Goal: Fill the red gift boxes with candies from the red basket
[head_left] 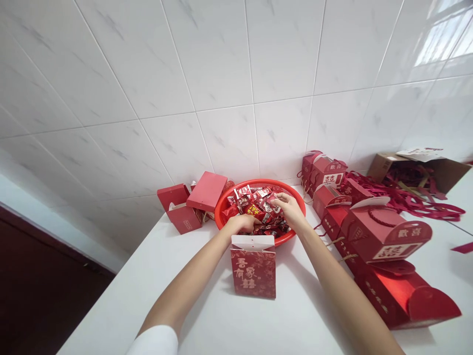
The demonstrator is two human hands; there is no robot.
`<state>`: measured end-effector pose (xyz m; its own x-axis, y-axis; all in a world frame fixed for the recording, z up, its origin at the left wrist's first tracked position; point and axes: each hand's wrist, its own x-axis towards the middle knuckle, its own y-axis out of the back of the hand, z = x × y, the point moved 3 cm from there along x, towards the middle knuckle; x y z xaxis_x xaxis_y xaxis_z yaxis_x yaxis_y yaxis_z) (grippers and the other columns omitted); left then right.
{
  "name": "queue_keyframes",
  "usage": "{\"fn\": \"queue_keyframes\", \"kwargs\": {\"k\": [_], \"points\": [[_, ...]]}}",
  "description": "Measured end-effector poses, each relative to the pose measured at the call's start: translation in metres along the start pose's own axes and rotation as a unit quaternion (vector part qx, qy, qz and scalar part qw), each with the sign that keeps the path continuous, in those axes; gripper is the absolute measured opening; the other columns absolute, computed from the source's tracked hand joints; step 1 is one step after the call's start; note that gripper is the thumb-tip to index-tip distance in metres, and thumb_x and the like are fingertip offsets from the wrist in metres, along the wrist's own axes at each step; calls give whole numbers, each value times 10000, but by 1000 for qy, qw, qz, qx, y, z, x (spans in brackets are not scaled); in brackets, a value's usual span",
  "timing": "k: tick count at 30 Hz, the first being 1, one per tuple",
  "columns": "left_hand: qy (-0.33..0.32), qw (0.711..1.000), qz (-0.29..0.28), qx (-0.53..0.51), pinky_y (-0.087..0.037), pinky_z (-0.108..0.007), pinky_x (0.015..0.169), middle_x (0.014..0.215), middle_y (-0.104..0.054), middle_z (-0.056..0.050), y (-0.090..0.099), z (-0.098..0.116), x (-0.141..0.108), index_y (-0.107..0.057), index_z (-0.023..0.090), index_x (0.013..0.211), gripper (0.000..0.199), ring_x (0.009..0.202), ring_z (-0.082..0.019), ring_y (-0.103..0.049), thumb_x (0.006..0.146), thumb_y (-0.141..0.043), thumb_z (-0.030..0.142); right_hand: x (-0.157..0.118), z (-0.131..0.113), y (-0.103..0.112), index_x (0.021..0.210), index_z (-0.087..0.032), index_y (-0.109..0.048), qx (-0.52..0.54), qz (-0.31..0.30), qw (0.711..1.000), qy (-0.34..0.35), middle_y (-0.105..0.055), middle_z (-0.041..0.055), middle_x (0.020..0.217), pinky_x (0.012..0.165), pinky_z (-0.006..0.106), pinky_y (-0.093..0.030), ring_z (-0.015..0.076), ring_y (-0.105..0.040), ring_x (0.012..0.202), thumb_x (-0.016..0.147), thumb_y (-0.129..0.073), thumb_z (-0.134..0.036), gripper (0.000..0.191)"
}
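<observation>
A red plastic basket [220,203] full of wrapped candies [254,211] stands at the centre, near the wall. My left hand [248,223] reaches over its near left side, fingers curled in among the candies, and what they hold is hidden. On the right side of the basket, my right hand [289,209] has its thumb and fingers pinched on a wrapped candy [272,198]. Between my forearms a red paper gift box [253,273] with pale characters stands upright, its top flaps open. My hands do not touch this box.
Several red gift boxes [384,231] with cord handles line the right side. Beyond them, dark red ribbons [414,202] spill from a cardboard box [453,173]. Left of the basket are an open red box [185,217] and a red lid-like box [207,191]. A tiled wall [225,133] rises behind.
</observation>
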<state>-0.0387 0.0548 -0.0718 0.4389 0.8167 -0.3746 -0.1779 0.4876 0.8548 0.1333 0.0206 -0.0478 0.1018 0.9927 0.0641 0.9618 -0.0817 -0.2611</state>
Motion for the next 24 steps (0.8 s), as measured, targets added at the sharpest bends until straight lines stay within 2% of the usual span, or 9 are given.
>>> {"fn": "queue_keyframes", "kwargs": {"k": [5, 8, 13, 19, 21, 24], "points": [[27, 998, -19, 44, -520, -329, 903, 1257, -725, -56, -1, 4, -5, -738, 323, 1177, 544, 1114, -298, -667, 677, -656, 123, 0, 0, -1, 695, -207, -640, -4, -1, 1000, 7, -670, 3, 731, 636, 278, -392, 164, -558, 704, 529, -759, -337, 243], [20, 998, -25, 46, -518, -303, 894, 1218, -743, -64, 0, 6, -9, -736, 301, 1190, 530, 1094, -283, -677, 705, -622, 121, -1, 1, 0, 708, -209, -640, -7, 1, 1000, -5, -664, -2, 724, 603, 274, -376, 157, -543, 671, 536, -755, -341, 245], [13, 999, -22, 39, -531, -299, 844, 1178, -758, -80, -1, 6, -9, -733, 273, 1208, 562, 1028, -279, -704, 691, -603, 95, 0, 1, -1, 700, -212, -636, -13, -8, 1000, 11, -672, 4, 732, 634, 281, -396, 170, -566, 705, 551, -753, -344, 231], [-13, 999, -2, 30, -507, -276, 919, 1235, -739, -57, -1, 5, -11, -725, 273, 1226, 643, 1131, -256, -672, 655, -566, 24, 0, 1, -1, 686, -211, -633, -16, -9, 1000, 24, -666, 5, 711, 662, 287, -408, 176, -568, 718, 543, -750, -347, 230], [-19, 1000, -5, 13, -515, -265, 895, 1224, -744, -56, 0, 5, -11, -726, 259, 1225, 651, 1100, -249, -685, 648, -557, 12, 0, 1, -1, 688, -209, -637, -15, -7, 1000, 24, -655, 2, 700, 653, 285, -402, 171, -560, 708, 541, -750, -345, 231], [-6, 999, -20, -48, -533, -239, 776, 1183, -756, -50, 1, 4, -11, -696, 239, 1269, 684, 1007, -231, -709, 635, -565, 17, 1, 2, 0, 697, -210, -635, -14, -7, 1000, 26, -663, 3, 708, 657, 286, -405, 175, -572, 718, 550, -752, -338, 227]]}}
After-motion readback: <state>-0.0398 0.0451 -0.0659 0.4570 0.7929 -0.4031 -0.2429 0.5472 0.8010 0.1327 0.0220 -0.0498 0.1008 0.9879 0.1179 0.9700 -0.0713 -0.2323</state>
